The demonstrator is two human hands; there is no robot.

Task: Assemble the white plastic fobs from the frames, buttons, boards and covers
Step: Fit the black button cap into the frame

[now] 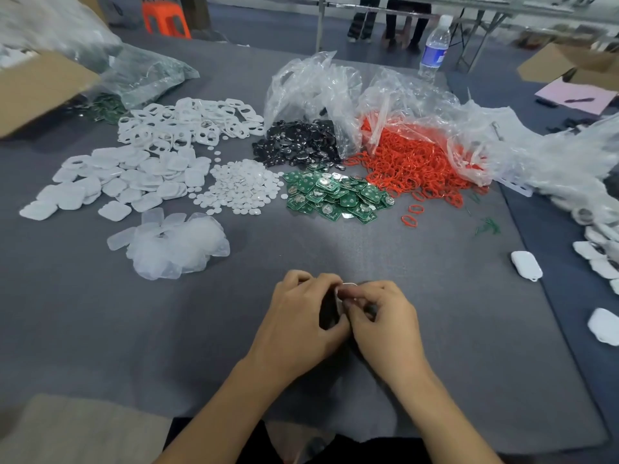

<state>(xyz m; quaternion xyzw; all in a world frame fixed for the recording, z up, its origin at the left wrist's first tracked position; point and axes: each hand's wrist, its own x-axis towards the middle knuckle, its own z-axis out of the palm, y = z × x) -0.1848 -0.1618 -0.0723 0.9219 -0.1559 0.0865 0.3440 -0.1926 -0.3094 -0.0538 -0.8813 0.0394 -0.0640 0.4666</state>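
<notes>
my left hand (301,318) and right hand (385,316) meet above the grey mat (452,346), both sets of fingers curled, pinching one white fob part (342,291) between them.

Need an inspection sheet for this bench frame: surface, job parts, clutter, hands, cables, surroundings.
Surface: grey mat covers the table; loose piles lie on its far half.
Job's things: white frames, white covers, round buttons and green boards in separate piles; closed white fobs at the right edge.
Clutter: black discs and red rings spill from clear bags; translucent covers; cardboard box far left; water bottle.
Grippers: left hand and right hand both pinch one small white piece at near centre.
Cables: nothing seen.
Surroundings: orange stool and people's legs behind; pink sheet at right.
</notes>
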